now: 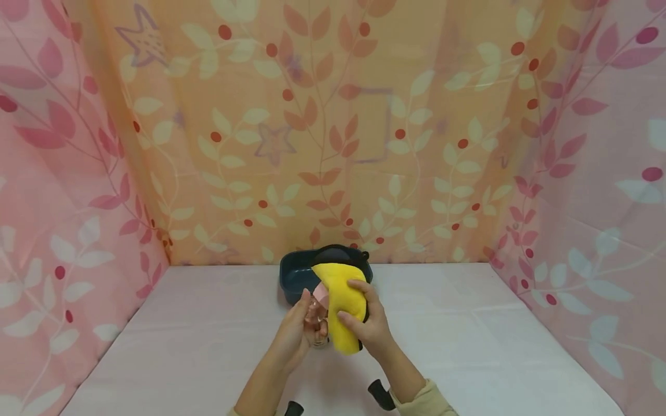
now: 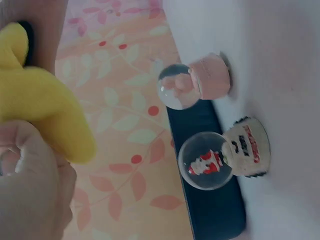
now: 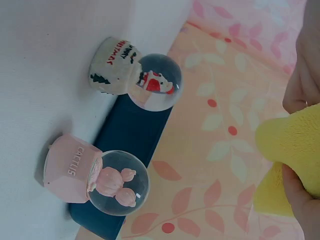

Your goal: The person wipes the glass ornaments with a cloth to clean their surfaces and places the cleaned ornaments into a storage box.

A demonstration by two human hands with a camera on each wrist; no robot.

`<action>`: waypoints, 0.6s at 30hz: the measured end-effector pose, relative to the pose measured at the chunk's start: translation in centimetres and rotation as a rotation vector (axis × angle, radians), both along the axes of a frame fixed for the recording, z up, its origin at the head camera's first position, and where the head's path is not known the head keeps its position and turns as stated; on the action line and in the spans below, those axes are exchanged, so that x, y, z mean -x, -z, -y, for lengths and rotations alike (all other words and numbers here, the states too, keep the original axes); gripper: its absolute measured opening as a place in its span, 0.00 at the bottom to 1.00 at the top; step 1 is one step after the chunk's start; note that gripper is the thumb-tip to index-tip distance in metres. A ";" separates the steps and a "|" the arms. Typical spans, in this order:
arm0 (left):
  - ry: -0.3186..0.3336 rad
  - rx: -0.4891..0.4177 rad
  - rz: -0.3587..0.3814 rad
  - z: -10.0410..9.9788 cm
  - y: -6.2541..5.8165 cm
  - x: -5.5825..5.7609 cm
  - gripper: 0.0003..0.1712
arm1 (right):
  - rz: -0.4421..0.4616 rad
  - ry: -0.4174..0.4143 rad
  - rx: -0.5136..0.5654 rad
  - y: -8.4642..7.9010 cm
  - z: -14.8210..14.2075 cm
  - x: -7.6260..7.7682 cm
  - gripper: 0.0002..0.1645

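My right hand (image 1: 372,323) grips a fluffy yellow cloth (image 1: 343,289) with a black edge, its thumb on the near face. Close on its left, my left hand (image 1: 293,335) curls round a small clear glass ornament (image 1: 315,315) with a pink base (image 1: 321,296) against the cloth. Fingers and cloth hide much of the ornament. In the left wrist view, two snow globes stand upright on the table below the hands. One is a Christmas globe (image 2: 245,150) with a red-and-white figure, the other a pink cactus globe (image 2: 210,80).
Behind the globes, a dark blue rectangular basin (image 1: 293,271) sits near the back of the white table (image 1: 208,335). A dark rounded piece (image 1: 333,254) with a small loop shows at its rim, above the cloth. Leaf-patterned curtains (image 1: 322,144) enclose the table's back and sides.
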State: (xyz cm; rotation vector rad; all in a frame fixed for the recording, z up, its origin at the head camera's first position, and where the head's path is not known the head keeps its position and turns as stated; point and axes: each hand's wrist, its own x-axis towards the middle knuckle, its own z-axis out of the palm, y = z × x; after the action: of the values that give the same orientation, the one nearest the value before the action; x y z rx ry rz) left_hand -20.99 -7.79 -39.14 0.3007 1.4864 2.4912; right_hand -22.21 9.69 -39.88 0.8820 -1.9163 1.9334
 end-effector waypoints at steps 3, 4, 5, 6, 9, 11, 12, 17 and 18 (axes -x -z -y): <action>-0.037 0.050 0.014 -0.2 -0.1 -0.1 0.27 | -0.055 0.028 -0.086 0.2 0.6 -0.1 0.32; -0.038 0.067 0.019 -0.2 -0.1 -0.2 0.26 | -0.062 0.049 -0.100 0.2 0.7 -0.2 0.32; -0.029 0.087 0.020 -0.1 -0.2 -0.2 0.26 | -0.069 0.072 -0.102 0.2 0.9 -0.3 0.32; -0.016 0.099 0.023 -0.1 -0.2 -0.2 0.25 | -0.066 0.099 -0.100 0.2 1.1 -0.3 0.32; 0.036 0.125 0.024 0.1 -0.2 -0.1 0.18 | -0.069 0.186 -0.078 0.3 1.3 -0.3 0.32; 0.046 0.128 0.033 0.1 -0.2 0.0 0.16 | -0.085 0.229 -0.062 0.4 1.4 -0.1 0.32; 0.041 0.131 0.032 0.2 -0.2 0.0 0.15 | -0.084 0.244 -0.055 0.5 1.4 0.0 0.32; -0.002 0.202 0.017 0.4 0.0 0.1 0.16 | -0.027 0.309 0.006 0.5 1.1 0.2 0.29; -0.004 0.218 0.012 0.4 0.1 0.2 0.17 | -0.004 0.319 0.021 0.5 1.1 0.3 0.28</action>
State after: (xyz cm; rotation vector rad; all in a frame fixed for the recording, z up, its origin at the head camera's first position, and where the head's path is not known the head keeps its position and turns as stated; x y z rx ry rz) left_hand -21.14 -8.20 -39.20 0.2435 1.7353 2.3010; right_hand -22.46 8.62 -40.34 0.5335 -1.8960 1.7562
